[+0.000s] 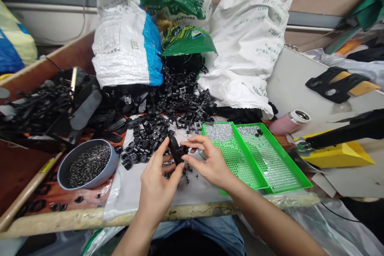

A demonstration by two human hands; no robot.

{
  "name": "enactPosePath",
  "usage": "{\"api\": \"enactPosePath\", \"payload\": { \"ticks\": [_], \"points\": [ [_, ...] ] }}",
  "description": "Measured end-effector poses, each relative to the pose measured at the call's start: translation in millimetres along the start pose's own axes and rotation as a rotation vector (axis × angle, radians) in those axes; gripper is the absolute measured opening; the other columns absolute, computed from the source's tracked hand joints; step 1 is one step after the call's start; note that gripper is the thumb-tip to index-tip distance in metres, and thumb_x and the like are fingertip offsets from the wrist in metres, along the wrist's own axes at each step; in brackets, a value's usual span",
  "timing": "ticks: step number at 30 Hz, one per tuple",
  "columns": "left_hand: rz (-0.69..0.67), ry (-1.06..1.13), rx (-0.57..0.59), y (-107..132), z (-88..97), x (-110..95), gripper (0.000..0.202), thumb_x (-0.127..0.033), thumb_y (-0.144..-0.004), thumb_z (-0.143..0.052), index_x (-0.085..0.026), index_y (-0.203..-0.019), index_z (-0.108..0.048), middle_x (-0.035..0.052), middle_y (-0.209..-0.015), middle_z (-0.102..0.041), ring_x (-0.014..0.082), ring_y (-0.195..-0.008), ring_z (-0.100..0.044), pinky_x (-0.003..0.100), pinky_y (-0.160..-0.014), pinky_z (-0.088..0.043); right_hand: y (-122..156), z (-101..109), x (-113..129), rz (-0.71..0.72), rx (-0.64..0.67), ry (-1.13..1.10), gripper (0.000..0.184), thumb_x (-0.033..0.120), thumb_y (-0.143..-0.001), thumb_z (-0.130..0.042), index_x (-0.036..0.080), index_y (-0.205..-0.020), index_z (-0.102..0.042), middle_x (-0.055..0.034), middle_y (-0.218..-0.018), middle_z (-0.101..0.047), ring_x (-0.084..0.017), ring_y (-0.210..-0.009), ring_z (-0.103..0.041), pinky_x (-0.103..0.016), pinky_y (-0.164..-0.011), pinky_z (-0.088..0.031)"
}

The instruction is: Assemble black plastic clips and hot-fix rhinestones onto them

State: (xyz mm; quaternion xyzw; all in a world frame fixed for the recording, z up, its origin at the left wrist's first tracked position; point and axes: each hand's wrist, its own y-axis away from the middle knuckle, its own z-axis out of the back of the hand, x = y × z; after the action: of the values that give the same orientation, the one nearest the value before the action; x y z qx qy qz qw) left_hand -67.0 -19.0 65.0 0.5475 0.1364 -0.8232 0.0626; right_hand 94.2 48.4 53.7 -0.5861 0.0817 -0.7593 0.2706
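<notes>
My left hand (157,178) holds a long black plastic part (175,150) between thumb and fingers, tilted above the white sheet (126,192). My right hand (211,164) is closed around a short round black piece (181,151) that sticks out from its side, with thumb below and forefinger above. A small silvery-blue thing (201,153) shows at the right fingers; its kind is hidden. Just left of the hands lies a pile of black roller-like parts (144,140). Tiny dark pieces (188,178) are scattered under the hands.
A blue bowl (112,166) of small metal pieces stands left. Two green perforated trays (303,182) with silvery bits lie right, near a pink flask (283,125). White sacks (246,44) and loose black parts (183,92) fill the back. A wooden edge (75,217) runs along the front.
</notes>
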Motion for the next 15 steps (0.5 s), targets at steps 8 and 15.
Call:
{"api": "enactPosePath", "payload": {
  "ticks": [8,15],
  "points": [
    [-0.102,-0.124,0.009,4.1,-4.3,-2.6,0.060,-0.030,-0.088,-0.070,-0.028,-0.146,-0.054,0.0087,-0.132,-0.068,0.0215,-0.091,-0.075,0.033,-0.081,-0.065,2.3,4.3,-4.6,-0.092,-0.020,0.055,0.025,0.037,-0.084,-0.077,0.023,-0.105,-0.076,-0.0022,-0.085,-0.078,-0.017,-0.071,-0.071,-0.031,-0.069,-0.057],
    [-0.180,-0.108,0.043,0.7,-26.4,10.1,0.027,-0.033,-0.085,-0.071,-0.031,-0.111,-0.079,0.0060,-0.127,-0.069,0.0248,-0.100,-0.073,0.032,-0.081,-0.063,18.5,27.1,11.3,0.248,-0.131,0.529,0.018,0.037,-0.084,-0.078,0.029,-0.100,-0.075,-0.0050,-0.098,-0.077,-0.027,-0.099,-0.069,-0.045,-0.088,-0.056]
  ]
}}
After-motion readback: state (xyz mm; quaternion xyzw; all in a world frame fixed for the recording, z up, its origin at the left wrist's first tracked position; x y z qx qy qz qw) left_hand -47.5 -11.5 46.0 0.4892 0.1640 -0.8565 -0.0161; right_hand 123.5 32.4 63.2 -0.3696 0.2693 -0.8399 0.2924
